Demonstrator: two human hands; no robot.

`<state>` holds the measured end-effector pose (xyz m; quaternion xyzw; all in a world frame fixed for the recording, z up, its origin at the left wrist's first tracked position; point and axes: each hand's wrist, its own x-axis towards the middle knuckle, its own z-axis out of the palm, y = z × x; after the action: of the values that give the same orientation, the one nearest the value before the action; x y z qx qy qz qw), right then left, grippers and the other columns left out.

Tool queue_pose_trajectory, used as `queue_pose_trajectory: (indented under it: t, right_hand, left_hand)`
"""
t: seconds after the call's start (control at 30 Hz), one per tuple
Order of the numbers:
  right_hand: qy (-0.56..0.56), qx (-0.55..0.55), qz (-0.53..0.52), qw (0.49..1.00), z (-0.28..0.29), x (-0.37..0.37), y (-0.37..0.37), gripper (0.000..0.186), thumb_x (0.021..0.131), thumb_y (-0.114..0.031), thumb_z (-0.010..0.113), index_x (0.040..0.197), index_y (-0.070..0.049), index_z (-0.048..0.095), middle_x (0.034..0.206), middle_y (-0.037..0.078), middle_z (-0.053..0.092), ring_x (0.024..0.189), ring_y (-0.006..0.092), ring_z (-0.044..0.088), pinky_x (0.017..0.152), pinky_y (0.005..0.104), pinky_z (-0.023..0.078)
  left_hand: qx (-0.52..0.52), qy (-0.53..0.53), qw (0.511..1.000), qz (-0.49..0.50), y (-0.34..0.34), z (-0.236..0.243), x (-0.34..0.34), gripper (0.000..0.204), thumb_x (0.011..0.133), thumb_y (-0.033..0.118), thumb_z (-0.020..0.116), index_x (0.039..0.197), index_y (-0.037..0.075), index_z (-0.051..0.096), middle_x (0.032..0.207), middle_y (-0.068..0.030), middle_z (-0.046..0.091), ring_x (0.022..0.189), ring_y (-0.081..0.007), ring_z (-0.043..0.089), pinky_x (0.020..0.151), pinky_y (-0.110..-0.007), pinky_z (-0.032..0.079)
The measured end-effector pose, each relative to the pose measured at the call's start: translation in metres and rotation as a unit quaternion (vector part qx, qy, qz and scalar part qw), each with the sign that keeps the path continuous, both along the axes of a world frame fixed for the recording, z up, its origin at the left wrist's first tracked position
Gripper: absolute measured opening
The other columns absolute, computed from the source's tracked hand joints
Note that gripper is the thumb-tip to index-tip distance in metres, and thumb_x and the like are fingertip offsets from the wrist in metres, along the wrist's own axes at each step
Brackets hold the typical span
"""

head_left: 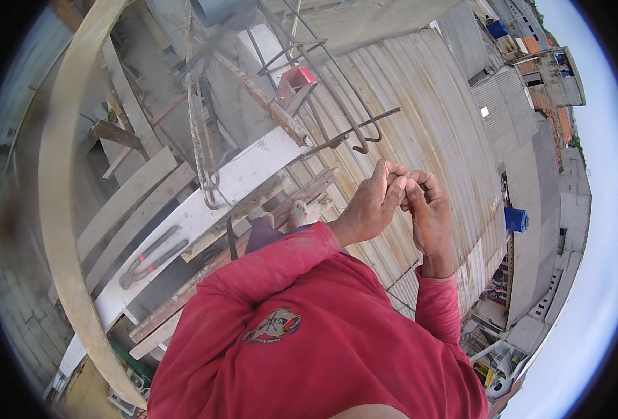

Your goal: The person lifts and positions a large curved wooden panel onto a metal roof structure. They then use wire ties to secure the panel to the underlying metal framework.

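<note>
Left hand (373,204) and right hand (426,209) are pinched together, possibly on thin wire; a loosened grip could drop it onto the corrugated roof (434,119).

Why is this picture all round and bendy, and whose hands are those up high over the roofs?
The picture comes from a small camera worn on a person's head, looking down. Its lens sees very wide, so straight edges curve near the rim. There is no machine here, just a person in a red long-sleeved shirt.

The two hands belong to that person. The left hand and the right hand are brought together in front of the chest, fingertips touching, as if pinching something tiny. It is too small to tell what.

Below them are white wooden planks and a bundle of rusty bent steel bars standing up, with a small red piece set among them. One foot shows on the planks. Behind lies a grey wavy metal roof, and far down are houses and a blue tank.
</note>
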<state>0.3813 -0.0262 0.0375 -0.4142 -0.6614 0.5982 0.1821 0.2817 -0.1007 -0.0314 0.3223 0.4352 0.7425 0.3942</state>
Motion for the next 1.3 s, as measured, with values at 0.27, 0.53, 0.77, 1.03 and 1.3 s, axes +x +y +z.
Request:
queue_pose_trajectory:
  t: [0.27, 0.53, 0.77, 1.03, 1.3]
  right_hand:
    - [0.159, 0.002, -0.165, 0.973, -0.003, -0.026, 0.017, 0.015, 0.106, -0.020, 0.048, 0.102, -0.006, 0.050, 0.107, 0.013, 0.063, 0.076, 0.0136, 0.057, 0.075, 0.0312, 0.051]
    - [0.221, -0.036, -0.181, 0.957, -0.028, -0.022, 0.018, 0.013, 0.106, -0.018, 0.043, 0.097, -0.009, 0.043, 0.078, 0.000, 0.044, 0.066, 0.0088, 0.039, 0.063, 0.0287, 0.043]
    - [0.109, 0.021, -0.171, 0.979, -0.041, -0.014, 0.015, 0.043, 0.106, -0.027, 0.046, 0.140, -0.001, 0.038, 0.094, 0.004, 0.053, 0.076, 0.0099, 0.048, 0.072, 0.0274, 0.046]
    - [-0.011, 0.069, -0.083, 0.994, -0.051, -0.008, 0.024, 0.058, 0.104, -0.043, 0.051, 0.145, -0.005, 0.038, 0.104, 0.003, 0.054, 0.071, 0.0075, 0.049, 0.055, 0.0227, 0.043]
    - [-0.078, 0.034, 0.006, 0.996, -0.057, -0.005, 0.012, 0.029, 0.106, -0.027, 0.051, 0.127, -0.007, 0.051, 0.080, -0.002, 0.048, 0.067, 0.0041, 0.044, 0.056, 0.0200, 0.038]
  left_hand:
    - [-0.066, 0.045, 0.996, -0.036, -0.002, -0.006, 0.001, 0.035, 0.109, 0.032, 0.034, 0.117, 0.000, 0.046, 0.079, -0.0099, 0.059, 0.068, -0.0169, 0.058, 0.065, -0.036, 0.047]
    - [-0.029, 0.070, 0.996, -0.054, 0.007, -0.037, 0.028, 0.021, 0.109, 0.023, 0.036, 0.113, 0.003, 0.037, 0.078, -0.0238, 0.057, 0.074, -0.0456, 0.061, 0.064, -0.052, 0.044]
    - [-0.073, 0.054, 0.991, -0.103, -0.014, -0.052, 0.025, 0.021, 0.107, 0.025, 0.040, 0.108, 0.004, 0.040, 0.065, -0.0210, 0.053, 0.065, -0.0449, 0.057, 0.061, -0.053, 0.040]
    - [0.015, 0.018, 0.983, -0.183, -0.026, -0.079, 0.046, 0.023, 0.106, 0.024, 0.038, 0.105, 0.002, 0.044, 0.065, -0.0234, 0.053, 0.065, -0.0468, 0.056, 0.063, -0.055, 0.039]
    - [0.059, -0.071, 0.980, -0.174, -0.044, -0.095, 0.053, 0.028, 0.107, 0.026, 0.038, 0.100, 0.000, 0.047, 0.073, -0.0218, 0.053, 0.069, -0.0426, 0.053, 0.067, -0.051, 0.039]
